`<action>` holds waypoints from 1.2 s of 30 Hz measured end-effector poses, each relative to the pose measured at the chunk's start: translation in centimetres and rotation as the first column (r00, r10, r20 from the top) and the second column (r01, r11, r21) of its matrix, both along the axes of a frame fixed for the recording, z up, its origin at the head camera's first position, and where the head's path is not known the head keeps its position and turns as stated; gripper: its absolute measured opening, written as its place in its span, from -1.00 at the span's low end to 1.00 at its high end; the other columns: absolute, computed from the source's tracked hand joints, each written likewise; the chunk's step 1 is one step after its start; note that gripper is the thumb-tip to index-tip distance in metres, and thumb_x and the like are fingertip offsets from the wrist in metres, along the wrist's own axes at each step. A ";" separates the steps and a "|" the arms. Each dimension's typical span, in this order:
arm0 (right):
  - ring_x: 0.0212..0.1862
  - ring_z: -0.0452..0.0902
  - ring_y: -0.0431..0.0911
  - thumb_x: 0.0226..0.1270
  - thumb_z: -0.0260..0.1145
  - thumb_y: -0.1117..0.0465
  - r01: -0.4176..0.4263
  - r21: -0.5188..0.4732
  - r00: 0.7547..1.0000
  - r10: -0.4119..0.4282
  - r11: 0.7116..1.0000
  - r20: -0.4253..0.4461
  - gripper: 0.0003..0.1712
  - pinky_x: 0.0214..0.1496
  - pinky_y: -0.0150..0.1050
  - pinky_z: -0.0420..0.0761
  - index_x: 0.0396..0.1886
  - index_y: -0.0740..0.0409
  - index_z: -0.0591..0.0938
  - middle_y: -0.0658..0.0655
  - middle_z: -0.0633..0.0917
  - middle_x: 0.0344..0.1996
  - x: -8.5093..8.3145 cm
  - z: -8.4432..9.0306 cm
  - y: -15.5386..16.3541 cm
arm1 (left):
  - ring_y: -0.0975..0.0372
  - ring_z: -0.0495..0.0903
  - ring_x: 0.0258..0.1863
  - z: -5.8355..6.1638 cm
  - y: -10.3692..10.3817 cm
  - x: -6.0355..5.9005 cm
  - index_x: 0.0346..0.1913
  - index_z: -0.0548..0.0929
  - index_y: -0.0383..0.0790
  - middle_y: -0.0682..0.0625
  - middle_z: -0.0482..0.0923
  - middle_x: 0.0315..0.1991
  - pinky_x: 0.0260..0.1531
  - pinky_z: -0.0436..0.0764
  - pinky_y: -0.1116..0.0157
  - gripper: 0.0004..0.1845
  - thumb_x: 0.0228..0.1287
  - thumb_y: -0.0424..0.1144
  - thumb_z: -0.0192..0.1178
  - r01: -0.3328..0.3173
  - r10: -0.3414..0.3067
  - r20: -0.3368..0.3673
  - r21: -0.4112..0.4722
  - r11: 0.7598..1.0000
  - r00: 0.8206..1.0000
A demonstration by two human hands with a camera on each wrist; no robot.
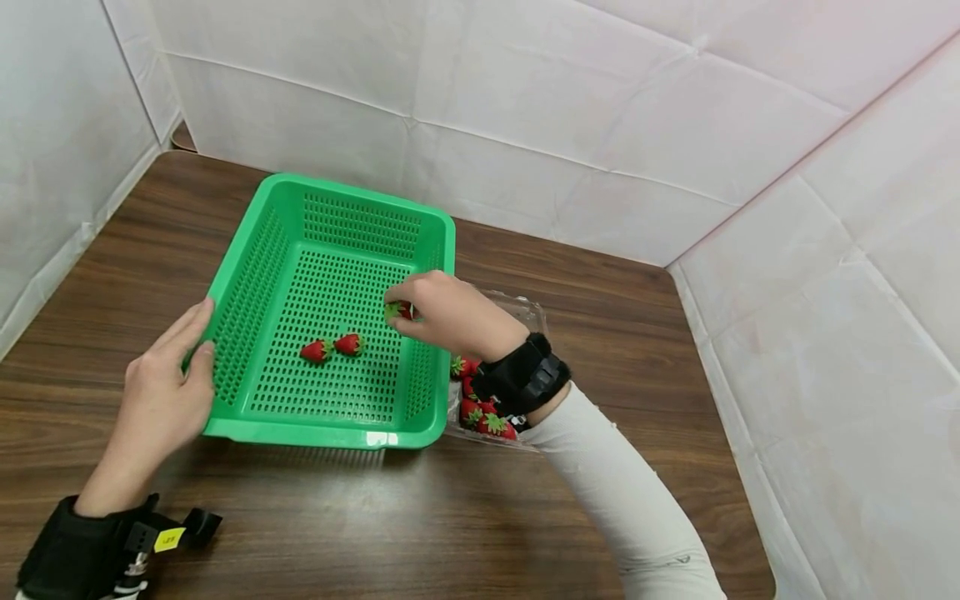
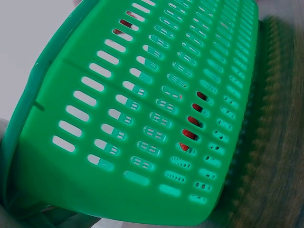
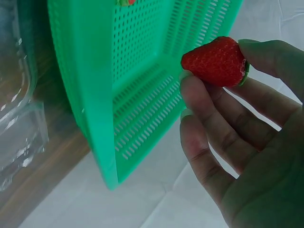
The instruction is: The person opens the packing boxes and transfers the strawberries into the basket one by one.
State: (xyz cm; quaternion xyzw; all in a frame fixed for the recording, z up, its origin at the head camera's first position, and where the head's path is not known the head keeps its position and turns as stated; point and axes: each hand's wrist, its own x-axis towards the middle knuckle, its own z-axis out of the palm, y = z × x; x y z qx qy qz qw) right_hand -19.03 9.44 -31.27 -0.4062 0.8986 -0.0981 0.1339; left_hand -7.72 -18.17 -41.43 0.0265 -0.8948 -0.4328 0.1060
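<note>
**Berry pinched over the basket**

While the left hand (image 1: 161, 387) lies against the near-left corner of the green basket (image 1: 258, 275), its fingers straight along the outer wall and its thumb at the rim, the right hand (image 1: 438, 312) reaches in over the basket's right wall with a strawberry (image 1: 400, 311) pinched at its fingertips. In the right wrist view that strawberry (image 3: 216, 61) sits at the very tips of the fingers (image 3: 199, 95): the thumb presses it from one side, two fingertips from the other, and most of the red flesh stands clear of the palm, with a sliver of green leaf showing by the thumb.

Two more strawberries (image 1: 332, 347) lie side by side on the basket floor, touching or nearly so, well apart from the held one. Through the slots in the left wrist view, red patches (image 2: 191, 126) of them show inside the basket (image 2: 118, 156).

Just beside the basket's right wall, a clear plastic tray (image 1: 525, 312) rests on the wooden surface (image 1: 360, 517), and a cluster of berries (image 1: 480, 412) lies in it, partly hidden under the right wrist.
</note>
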 end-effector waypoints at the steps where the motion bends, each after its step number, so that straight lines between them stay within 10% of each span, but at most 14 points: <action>1: -0.37 0.38 -0.24 0.48 0.10 0.21 -0.019 0.005 1.000 0.019 1.000 -0.004 -0.80 -0.28 -0.41 0.35 -0.15 0.07 0.66 -0.02 0.62 -0.32 -0.2 -0.1 -0.3 | -0.21 0.45 0.21 0.0 0.0 0.0 0.51 0.09 -0.06 -0.17 0.13 0.50 -0.19 0.19 0.40 -0.48 0.56 -0.25 -0.24 -0.001 0.001 0.001 -0.005 1.000 1.000; 9: -0.47 0.11 -0.19 0.47 0.05 0.28 -0.088 0.043 0.996 0.089 0.995 -0.017 -0.77 -0.32 -0.37 0.10 -0.20 0.11 0.66 -0.02 0.37 -0.53 -1.2 -0.3 -3.1 | -0.26 0.25 0.35 0.1 0.1 -0.1 0.51 0.10 -0.09 -0.20 0.11 0.50 0.03 0.36 0.21 -0.48 0.56 -0.26 -0.24 0.005 -0.005 0.007 0.029 1.000 1.000; 13: -0.44 0.13 -0.19 0.47 0.07 0.26 -0.093 0.074 0.996 0.094 0.993 -0.007 -0.79 -0.31 -0.39 0.11 -0.14 0.10 0.65 -0.03 0.42 -0.47 -1.4 -0.5 -4.5 | 0.02 0.66 -0.11 0.1 0.0 -0.1 0.51 0.11 -0.10 -0.20 0.14 0.49 -0.31 0.21 0.41 -0.48 0.55 -0.26 -0.22 0.002 -0.002 0.007 -0.005 1.000 1.000; 16: -0.44 0.12 -0.20 0.47 0.08 0.26 -0.100 0.089 0.995 0.100 0.991 0.006 -0.80 -0.31 -0.40 0.12 -0.16 0.10 0.65 -0.04 0.34 -0.52 -1.6 -0.8 -5.6 | 0.04 0.64 -0.03 0.1 0.0 -0.1 0.51 0.09 -0.08 -0.18 0.12 0.50 -0.24 0.34 0.23 -0.48 0.55 -0.25 -0.24 0.004 -0.004 0.019 0.003 1.000 1.000; 19: -0.47 0.10 -0.21 0.47 0.07 0.25 -0.093 0.110 0.995 0.089 0.990 0.039 -0.81 -0.31 -0.40 0.13 -0.17 0.07 0.63 -0.04 0.22 -0.58 -1.6 -1.2 -6.4 | -0.21 0.20 0.40 0.2 0.0 0.0 0.52 0.06 -0.05 -0.16 0.08 0.51 -0.02 0.31 -0.01 -0.47 0.56 -0.24 -0.27 0.008 -0.009 0.031 0.030 1.000 0.999; 28: -0.43 0.23 -0.23 0.49 0.07 0.24 -0.074 0.171 0.995 0.061 0.982 0.083 -0.78 -0.26 -0.38 0.20 -0.08 0.02 0.64 -0.05 0.54 -0.36 -1.7 -2.5 -7.1 | -0.26 0.23 0.37 0.0 0.1 -0.1 0.51 0.09 -0.09 -0.20 0.10 0.50 0.04 0.36 0.03 -0.48 0.56 -0.26 -0.25 0.011 -0.012 0.007 0.038 0.999 1.000; 36: -0.46 0.20 -0.22 0.49 0.08 0.23 -0.068 0.227 0.994 0.047 0.971 0.097 -0.81 -0.33 -0.38 0.19 -0.20 0.07 0.64 -0.06 0.36 -0.49 -2.1 -3.5 -7.7 | -0.30 0.14 0.39 -0.1 0.1 -0.2 0.51 0.09 -0.16 -0.29 0.09 0.49 0.18 0.21 -0.32 -0.48 0.56 -0.29 -0.25 0.022 -0.021 -0.013 0.062 0.998 1.000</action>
